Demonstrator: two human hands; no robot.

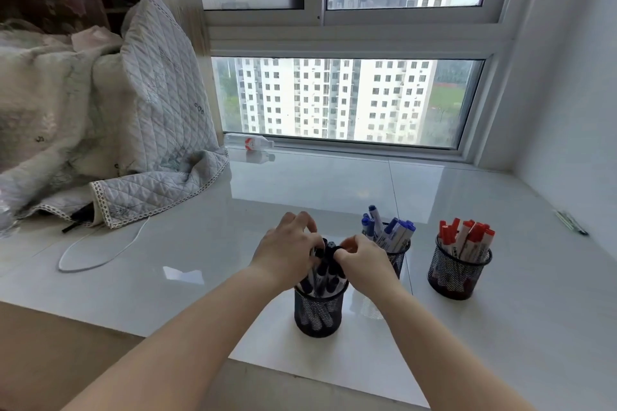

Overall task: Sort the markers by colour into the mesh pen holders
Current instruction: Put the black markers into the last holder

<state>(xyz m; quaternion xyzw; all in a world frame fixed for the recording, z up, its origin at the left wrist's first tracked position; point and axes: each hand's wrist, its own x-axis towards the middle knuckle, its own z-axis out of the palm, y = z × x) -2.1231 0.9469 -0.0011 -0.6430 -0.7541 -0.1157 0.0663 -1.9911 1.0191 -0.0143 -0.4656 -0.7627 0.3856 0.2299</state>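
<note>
Both hands, left (pixel 287 252) and right (pixel 362 257), grip the black markers (pixel 329 272) with curled fingers. The markers stand in the nearest holder (pixel 319 314).

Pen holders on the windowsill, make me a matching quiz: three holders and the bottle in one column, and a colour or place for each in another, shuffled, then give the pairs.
Column one:
1. Holder under both hands
2. Middle holder
3. Rightmost holder
4. Plastic bottle

Column two:
A. Red-capped markers
B. Lying by the window frame
C. Black-capped markers
D. Blue-capped markers

Pairs: 1-C, 2-D, 3-A, 4-B. The left hand and right hand both grip the black markers.
</note>
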